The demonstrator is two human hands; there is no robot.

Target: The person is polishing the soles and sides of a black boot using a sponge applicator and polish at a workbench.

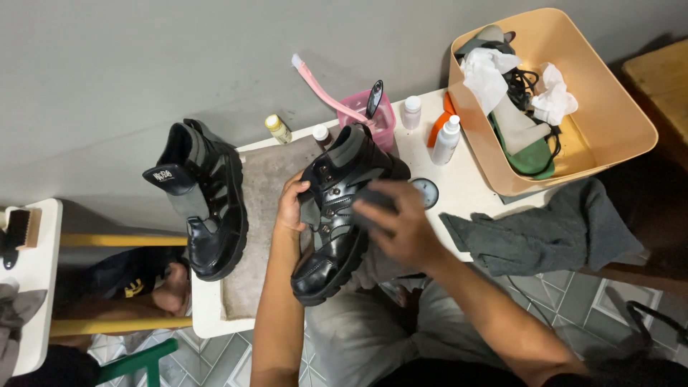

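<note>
Head view: your left hand (290, 208) grips the tongue side of a black boot (337, 215), fingers curled shut on its upper edge, holding it tilted with the toe toward you at the near edge of the white table (466, 183). Your right hand (401, 218) presses flat on the boot's right side with a dark grey cloth (373, 204) under the fingers; hand is blurred, so you can't tell how tightly it clamps the cloth. Second black boot (208, 208) stands to the left on a grey mat (261, 236), apart from both hands. Far side of the table: pink cup (373, 115) with a pink brush (319, 86) sticking out, several small bottles (446, 140) around it, a round tin (425, 192) just right of your right hand. Beige tub (609, 122) at far right holds rags and insoles. Grey towel (552, 229) drapes over the table's right edge. Small side table (36, 287) at left carries a shoe brush (18, 229).
</note>
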